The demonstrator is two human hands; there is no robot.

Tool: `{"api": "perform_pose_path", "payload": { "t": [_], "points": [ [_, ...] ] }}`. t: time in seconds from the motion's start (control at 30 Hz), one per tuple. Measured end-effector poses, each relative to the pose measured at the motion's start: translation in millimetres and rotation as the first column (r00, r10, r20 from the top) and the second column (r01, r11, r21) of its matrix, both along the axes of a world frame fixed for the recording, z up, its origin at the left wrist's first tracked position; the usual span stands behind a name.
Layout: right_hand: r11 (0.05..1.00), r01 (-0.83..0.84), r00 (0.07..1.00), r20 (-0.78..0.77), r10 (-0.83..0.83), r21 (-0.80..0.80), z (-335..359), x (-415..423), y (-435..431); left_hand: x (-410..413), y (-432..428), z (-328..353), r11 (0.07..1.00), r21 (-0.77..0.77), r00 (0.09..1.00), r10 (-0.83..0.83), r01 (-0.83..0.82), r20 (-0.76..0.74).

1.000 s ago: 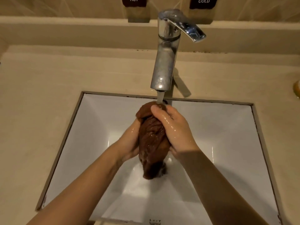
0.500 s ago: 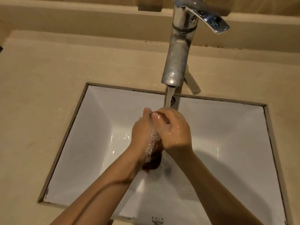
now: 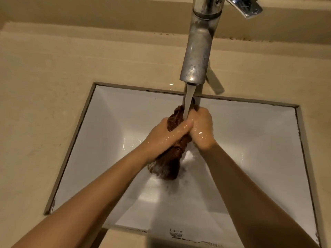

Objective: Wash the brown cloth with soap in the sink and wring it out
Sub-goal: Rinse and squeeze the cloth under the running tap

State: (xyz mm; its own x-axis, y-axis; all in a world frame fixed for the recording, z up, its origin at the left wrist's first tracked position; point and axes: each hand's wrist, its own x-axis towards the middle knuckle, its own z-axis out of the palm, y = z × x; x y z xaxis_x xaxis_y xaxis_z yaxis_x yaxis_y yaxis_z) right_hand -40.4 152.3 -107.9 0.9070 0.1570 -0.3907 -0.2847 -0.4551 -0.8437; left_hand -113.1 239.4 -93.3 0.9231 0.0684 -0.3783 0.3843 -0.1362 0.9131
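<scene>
Brown cloth (image 3: 168, 163): held over sink (image 3: 250, 140) under tap (image 3: 197, 54) stream, left hand (image 3: 166, 135) and right hand (image 3: 201, 129) fingers (image 3: 182, 127) curled tight round it. Versus half a second earlier: more cloth exposed, sudsy tail hanging lower.

A dull metal faucet (image 3: 197, 51) with a shiny lever handle (image 3: 246, 8) rises over the beige countertop (image 3: 44, 86), and a raised ledge (image 3: 89, 13) runs behind it.

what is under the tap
Water runs onto the cloth, which the left hand and right hand grip over the sink. The middle of the cloth is covered by the hands; the drain cannot be seen.
</scene>
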Motion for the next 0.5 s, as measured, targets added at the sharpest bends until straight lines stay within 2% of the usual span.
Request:
{"api": "perform_pose_path", "payload": {
  "t": [0.07, 0.1, 0.17, 0.23, 0.27, 0.33, 0.5],
  "points": [
    [0.998, -0.048, 0.999, 0.019, 0.047, 0.039, 11.4, 7.9, -5.2, -2.1, 13.2, -1.3, 0.98, -0.115, 0.98, -0.176, 0.165, -0.096],
    [0.994, -0.088, 0.995, 0.06, 0.085, 0.059, 17.3, 12.3, -8.3, -3.8, 20.0, -2.5, 0.963, -0.185, 0.964, -0.222, 0.194, -0.145],
    [0.967, -0.256, 0.958, 0.137, 0.251, 0.019, 27.2, 21.0, -14.6, -6.1, 31.2, -5.3, 0.935, -0.314, 0.953, -0.232, 0.163, -0.197],
    [0.908, -0.42, 0.9, 0.126, 0.416, 0.001, 29.7, 24.6, -24.7, -7.1, 39.9, -7.0, 0.905, -0.42, 0.971, -0.153, 0.063, -0.184],
    [0.892, -0.452, 0.889, 0.1, 0.447, 0.029, 29.5, 24.1, -31.2, -6.3, 42.8, -7.1, 0.892, -0.451, 0.977, -0.115, 0.022, -0.18],
    [0.897, -0.434, 0.899, 0.107, 0.424, 0.09, 27.1, 21.0, -42.4, -3.7, 46.4, -7.1, 0.879, -0.477, 0.984, -0.079, -0.006, -0.158],
    [0.984, -0.176, 0.944, 0.277, 0.177, -0.028, 14.5, 18.1, -50.5, 4.5, 46.1, -4.4, 0.914, -0.4, 0.969, -0.159, 0.07, -0.192]
  ]
}}
